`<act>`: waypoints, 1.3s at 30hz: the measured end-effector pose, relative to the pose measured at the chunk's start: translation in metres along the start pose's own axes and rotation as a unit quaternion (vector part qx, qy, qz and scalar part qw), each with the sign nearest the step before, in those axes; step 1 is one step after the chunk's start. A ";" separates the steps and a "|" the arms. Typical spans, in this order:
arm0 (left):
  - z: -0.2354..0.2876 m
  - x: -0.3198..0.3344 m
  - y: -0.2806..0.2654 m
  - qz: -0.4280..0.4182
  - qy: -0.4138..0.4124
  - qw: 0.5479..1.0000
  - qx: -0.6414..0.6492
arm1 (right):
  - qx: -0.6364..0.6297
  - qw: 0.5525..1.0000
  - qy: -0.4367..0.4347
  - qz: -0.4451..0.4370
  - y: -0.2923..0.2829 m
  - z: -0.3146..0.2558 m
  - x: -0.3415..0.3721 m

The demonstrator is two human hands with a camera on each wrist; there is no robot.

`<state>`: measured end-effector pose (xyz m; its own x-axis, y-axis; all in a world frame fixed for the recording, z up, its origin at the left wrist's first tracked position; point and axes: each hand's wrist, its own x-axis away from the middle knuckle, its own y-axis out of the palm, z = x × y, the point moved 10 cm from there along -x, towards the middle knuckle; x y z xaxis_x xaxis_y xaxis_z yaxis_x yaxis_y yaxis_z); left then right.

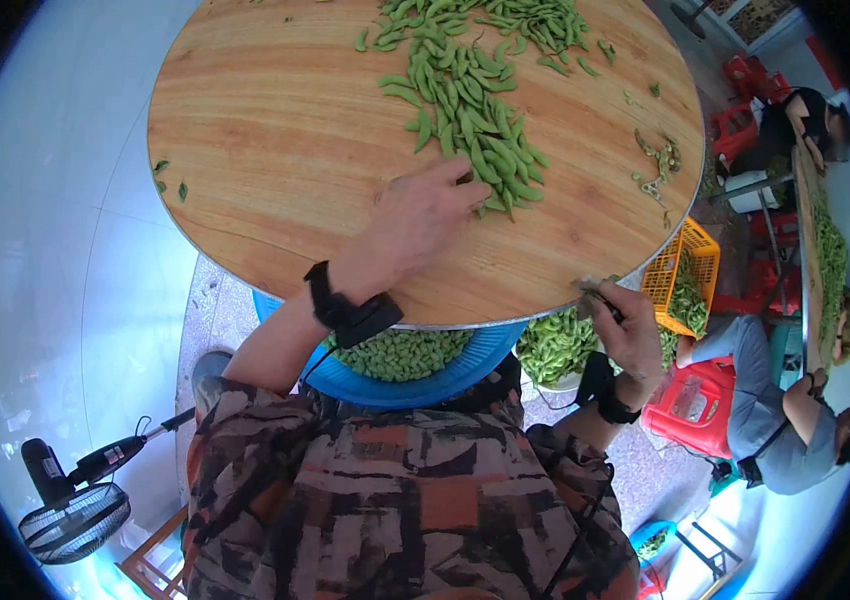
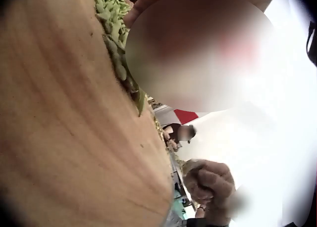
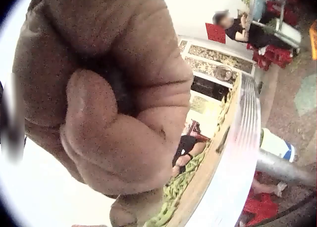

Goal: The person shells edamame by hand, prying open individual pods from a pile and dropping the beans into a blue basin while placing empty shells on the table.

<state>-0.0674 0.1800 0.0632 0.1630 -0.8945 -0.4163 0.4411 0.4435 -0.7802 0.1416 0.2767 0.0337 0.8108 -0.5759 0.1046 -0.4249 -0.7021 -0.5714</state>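
Observation:
Green pods [image 1: 460,100] lie in a long pile on the round wooden table [image 1: 275,130]; the left wrist view shows pods [image 2: 116,31] low along the tabletop. My left hand [image 1: 415,220] is at the pile's near end, palm down, fingers bent at the pods; whether it pinches one is hidden. At the table's near right edge, my right hand [image 1: 630,335] curls round a small dark tool [image 1: 600,292] with a greyish tip. The right wrist view shows the curled fingers [image 3: 94,98] close up, with a dark part inside the grip.
Below the table edge sit a blue basin [image 1: 395,392] of beans, a container of pods [image 1: 557,350] and a yellow crate [image 1: 710,250]. Withered scraps [image 1: 657,160] lie at the table's right. People sit around another table at right, near red stools [image 1: 690,405]. A fan [image 1: 75,520] stands lower left.

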 end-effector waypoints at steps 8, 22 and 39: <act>0.005 0.008 0.005 -0.027 -0.036 0.984 -0.170 | -0.116 0.991 -0.044 0.051 0.038 -0.016 -0.026; -0.041 0.055 -0.003 0.031 -0.236 0.943 0.234 | -0.335 0.941 0.043 0.005 0.113 -0.035 -0.063; -0.035 0.072 0.009 -0.004 -0.279 0.910 0.307 | -0.371 0.927 -0.003 -0.055 0.115 -0.051 -0.055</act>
<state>-0.0826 0.1210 0.0100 0.5046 -0.8630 0.0247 0.8266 0.4747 -0.3023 0.0282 0.2062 0.0037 0.8673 -0.4824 0.1229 -0.4971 -0.8530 0.1592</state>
